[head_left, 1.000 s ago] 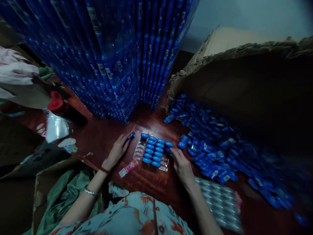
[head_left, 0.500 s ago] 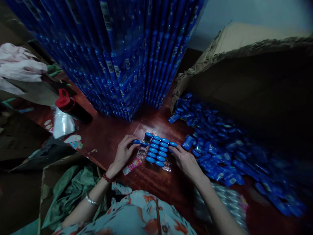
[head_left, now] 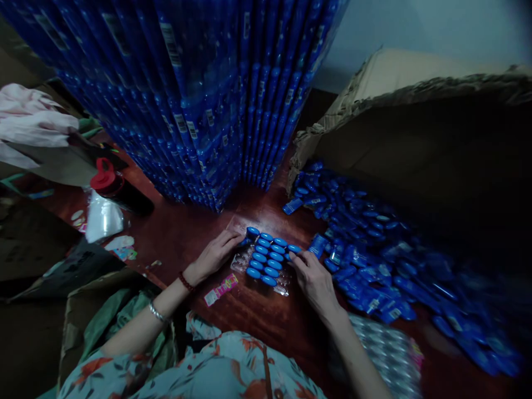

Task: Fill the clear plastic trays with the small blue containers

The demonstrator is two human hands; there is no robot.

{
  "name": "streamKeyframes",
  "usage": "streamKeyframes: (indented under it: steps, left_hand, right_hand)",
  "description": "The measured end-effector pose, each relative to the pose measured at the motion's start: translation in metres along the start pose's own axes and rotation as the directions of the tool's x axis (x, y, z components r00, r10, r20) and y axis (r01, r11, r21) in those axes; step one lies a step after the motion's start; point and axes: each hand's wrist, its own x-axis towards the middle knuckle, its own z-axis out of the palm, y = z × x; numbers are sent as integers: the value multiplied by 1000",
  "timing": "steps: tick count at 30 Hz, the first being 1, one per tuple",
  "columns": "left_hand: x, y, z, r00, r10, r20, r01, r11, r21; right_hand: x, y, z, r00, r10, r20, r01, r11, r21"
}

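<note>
Left fingers, right fingers flank blue pieces on clear tray.

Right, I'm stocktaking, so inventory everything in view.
clear tray: one, transparent, centre
oval pieces: over ten, blue, on tray
card strip: one, pink, near left
loose pieces: many, blue, right
stacked packs: many, blue, behind tray
cartons: several, brown, both sides
bottle: one, black, red lid, left
cloths: several, pale and green, left
moulded sheets: count unclear, grey, lower right
table: one, reddish, beneath
floral garment: one, greenish, bottom
left hand: one, tray's left
right hand: one, tray's right
</note>
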Motion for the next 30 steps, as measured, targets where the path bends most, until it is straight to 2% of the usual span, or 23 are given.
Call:
streamKeyframes:
  steps: [6, 10, 14, 17, 21, 23, 26, 28, 30]
  left_hand:
    - [9, -2, 6, 993, 56, 104, -59, 998, 24]
    - [25, 1, -3, 962, 79, 261, -105, 990, 89]
    - [45, 10, -11, 913, 97, 396, -163, 977, 138]
    - [51, 13, -6, 905, 56, 421, -150, 969, 194]
    - [42, 10, 7, 937, 72, 342, -167, 952, 256]
    - [34, 8, 11, 955, 94, 281, -176, 943, 283]
    - [26, 9, 10, 983, 47, 177, -97, 953, 288]
    - [28, 12, 8, 997, -9, 78, -9, 973, 232]
    - [35, 16, 8, 999, -48, -4, 48, 987, 152]
  right_hand:
    - [0, 5, 1, 997, -59, -44, 59, 998, 4]
    - [5, 9, 1, 983, -137, -122, 137, 991, -6]
    - [12, 9, -2, 981, -169, -94, 169, 986, -6]
    - [15, 9, -6, 985, -161, -64, 163, 986, 36]
    - [24, 17, -13, 989, -149, 12, 144, 973, 181]
    - [39, 27, -16, 995, -102, -1, 100, 977, 188]
    - [77, 43, -16, 999, -26, -19, 26, 1000, 13]
    - [106, 49, -10, 996, -36, 87, 48, 988, -147]
    - [132, 52, -1, 975, -48, 218, 97, 970, -222]
